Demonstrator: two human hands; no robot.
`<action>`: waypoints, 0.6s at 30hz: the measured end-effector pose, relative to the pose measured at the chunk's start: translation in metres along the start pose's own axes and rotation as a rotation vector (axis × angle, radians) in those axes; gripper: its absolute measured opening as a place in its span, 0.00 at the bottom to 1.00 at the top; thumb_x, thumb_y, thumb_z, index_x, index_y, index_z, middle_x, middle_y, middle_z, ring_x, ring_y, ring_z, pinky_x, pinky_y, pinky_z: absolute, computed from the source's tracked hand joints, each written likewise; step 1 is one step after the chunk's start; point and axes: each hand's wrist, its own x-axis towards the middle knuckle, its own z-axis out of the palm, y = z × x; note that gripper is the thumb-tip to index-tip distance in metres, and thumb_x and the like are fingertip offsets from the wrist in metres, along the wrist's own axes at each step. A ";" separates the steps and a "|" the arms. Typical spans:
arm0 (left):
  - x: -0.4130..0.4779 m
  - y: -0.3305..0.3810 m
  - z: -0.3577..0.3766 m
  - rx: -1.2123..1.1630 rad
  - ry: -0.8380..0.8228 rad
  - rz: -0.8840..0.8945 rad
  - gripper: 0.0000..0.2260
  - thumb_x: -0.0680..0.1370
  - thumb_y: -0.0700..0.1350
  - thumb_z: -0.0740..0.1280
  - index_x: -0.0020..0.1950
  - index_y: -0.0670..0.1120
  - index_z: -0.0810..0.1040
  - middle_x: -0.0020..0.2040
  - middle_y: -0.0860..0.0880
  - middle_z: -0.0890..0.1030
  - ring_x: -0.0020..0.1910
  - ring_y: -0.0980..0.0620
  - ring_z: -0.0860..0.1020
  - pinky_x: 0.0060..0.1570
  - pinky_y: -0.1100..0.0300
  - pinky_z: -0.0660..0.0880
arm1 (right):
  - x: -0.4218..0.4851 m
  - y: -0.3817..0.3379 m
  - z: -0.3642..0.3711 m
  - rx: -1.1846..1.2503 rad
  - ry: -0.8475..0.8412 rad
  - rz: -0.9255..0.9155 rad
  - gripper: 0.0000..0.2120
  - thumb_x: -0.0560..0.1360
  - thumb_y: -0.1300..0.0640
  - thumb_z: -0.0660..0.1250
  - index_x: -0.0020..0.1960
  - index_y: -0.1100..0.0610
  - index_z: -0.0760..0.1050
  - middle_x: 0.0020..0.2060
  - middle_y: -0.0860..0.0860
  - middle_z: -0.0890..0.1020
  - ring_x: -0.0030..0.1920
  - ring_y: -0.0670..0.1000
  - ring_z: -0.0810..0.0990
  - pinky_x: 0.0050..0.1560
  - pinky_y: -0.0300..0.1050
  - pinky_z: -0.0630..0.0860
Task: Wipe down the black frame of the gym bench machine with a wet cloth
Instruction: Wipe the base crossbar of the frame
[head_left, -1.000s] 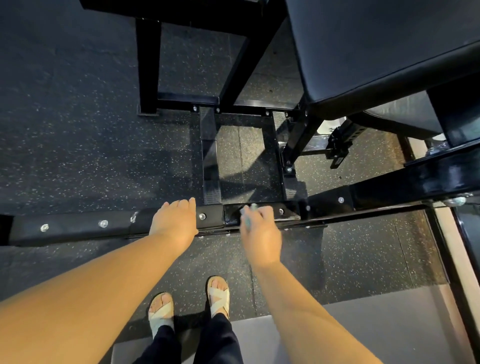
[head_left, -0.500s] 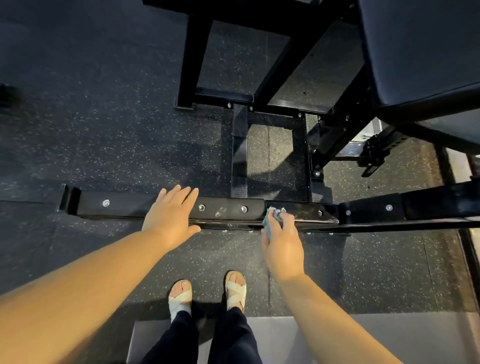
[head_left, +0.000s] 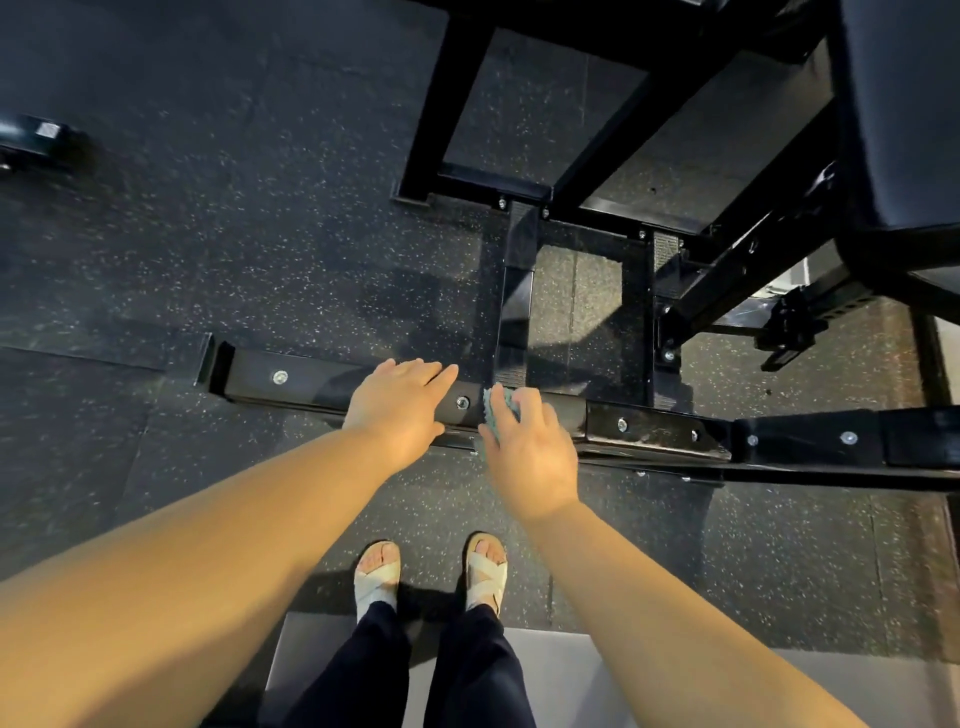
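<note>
Gripping a small blue-green cloth (head_left: 497, 413) with the right hand (head_left: 530, 454), fingers curled round it, pressing it onto the top of the low black frame bar (head_left: 654, 431) near the middle of the picture. Resting flat just to the left, the left hand (head_left: 397, 410), fingers straight, holding nothing, leaning on the same bar. Between the two hands, one shiny bolt (head_left: 462, 402). More bolts along the bar toward the left end and out to the right.

Running across the picture from left of middle to the right edge, that bar, with more black frame pieces going up toward the top. At the upper right, the dark bench pad (head_left: 904, 104). All round, speckled black rubber floor (head_left: 208, 234). At the bottom, two feet in pale sandals (head_left: 376, 577).

Probably partway through the wipe; cannot tell which parts are clean yet.

Could go wrong: cloth catching on a bolt and bunching up. Could bump into the left hand, sitting right in the way. Wet bar, so a leaning hand could slip. Easy to miss the sides and the far end.
</note>
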 end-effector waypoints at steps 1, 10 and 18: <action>-0.001 -0.001 0.002 -0.002 0.001 0.005 0.30 0.81 0.52 0.58 0.78 0.49 0.45 0.78 0.50 0.53 0.76 0.49 0.52 0.73 0.54 0.47 | -0.008 0.004 0.001 -0.035 -0.004 -0.060 0.23 0.63 0.56 0.80 0.55 0.61 0.80 0.40 0.56 0.76 0.32 0.54 0.76 0.20 0.42 0.72; -0.001 -0.003 0.004 -0.012 0.014 0.023 0.29 0.82 0.50 0.57 0.78 0.49 0.44 0.78 0.49 0.52 0.77 0.48 0.49 0.74 0.53 0.46 | 0.001 0.014 -0.013 0.188 0.169 0.037 0.18 0.76 0.51 0.65 0.59 0.61 0.79 0.48 0.57 0.76 0.40 0.54 0.78 0.27 0.41 0.74; -0.002 -0.003 0.006 -0.012 0.008 0.018 0.29 0.82 0.50 0.56 0.78 0.49 0.43 0.78 0.49 0.51 0.77 0.48 0.49 0.74 0.53 0.45 | -0.013 0.019 0.007 0.008 0.044 -0.167 0.30 0.56 0.69 0.80 0.58 0.62 0.79 0.49 0.53 0.67 0.37 0.55 0.77 0.29 0.43 0.76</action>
